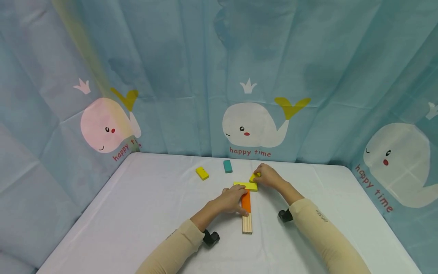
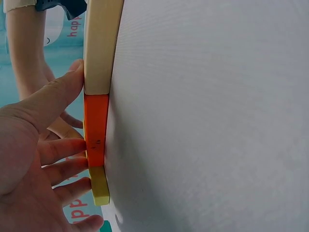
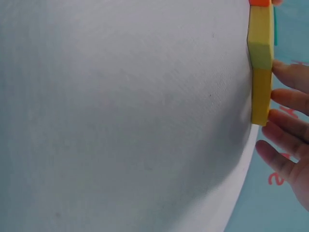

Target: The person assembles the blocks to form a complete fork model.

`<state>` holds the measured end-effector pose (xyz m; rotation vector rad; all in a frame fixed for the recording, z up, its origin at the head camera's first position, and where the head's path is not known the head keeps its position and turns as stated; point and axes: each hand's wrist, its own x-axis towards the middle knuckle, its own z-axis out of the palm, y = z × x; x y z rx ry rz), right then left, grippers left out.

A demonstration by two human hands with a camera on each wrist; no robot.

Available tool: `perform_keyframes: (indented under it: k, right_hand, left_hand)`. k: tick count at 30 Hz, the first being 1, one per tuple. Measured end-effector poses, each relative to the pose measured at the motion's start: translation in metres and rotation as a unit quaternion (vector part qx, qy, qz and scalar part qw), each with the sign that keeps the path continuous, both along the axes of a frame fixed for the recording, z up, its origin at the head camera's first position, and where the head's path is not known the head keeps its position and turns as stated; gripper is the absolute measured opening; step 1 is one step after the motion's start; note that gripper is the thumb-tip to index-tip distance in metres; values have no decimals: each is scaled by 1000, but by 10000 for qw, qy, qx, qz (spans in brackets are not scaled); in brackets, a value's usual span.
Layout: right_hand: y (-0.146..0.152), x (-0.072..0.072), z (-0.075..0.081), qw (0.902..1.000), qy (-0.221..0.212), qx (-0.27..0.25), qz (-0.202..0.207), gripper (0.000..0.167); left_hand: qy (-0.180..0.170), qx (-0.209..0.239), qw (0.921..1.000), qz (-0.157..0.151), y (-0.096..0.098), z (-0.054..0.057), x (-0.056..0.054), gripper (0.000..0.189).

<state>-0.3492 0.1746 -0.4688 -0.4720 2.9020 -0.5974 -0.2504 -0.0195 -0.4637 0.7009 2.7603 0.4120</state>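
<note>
A plain wooden block and an orange block lie end to end in a line, with a light yellow block across the far end. My left hand spreads over this line. In the left wrist view its thumb is at the wooden block, while its fingertips rest along the orange block and the yellow block. At the crosspiece's right end, my right hand pinches a deeper yellow block. That block meets the light yellow one at an angle.
A loose yellow block and a teal block lie farther back on the white-covered table. Behind the table hangs a blue curtain with whale prints. Black wrist cameras hang beneath both sleeves.
</note>
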Motion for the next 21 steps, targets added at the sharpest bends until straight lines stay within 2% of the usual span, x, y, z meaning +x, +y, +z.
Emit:
perform_keyframes:
  k: [10, 18, 21]
  right_hand:
    - [-2, 3, 7, 9975, 290, 458, 462, 29]
    - [-9, 1, 21, 9985, 214, 62, 508, 32]
    - [-14, -3, 23, 9981, 226, 101, 566, 33]
  left_hand:
    - [31, -11, 10000, -39, 0, 0, 0, 81]
    - [13, -41, 10000, 5, 1, 1, 2, 81]
    - [13, -63, 10000, 3, 1, 2, 1, 81]
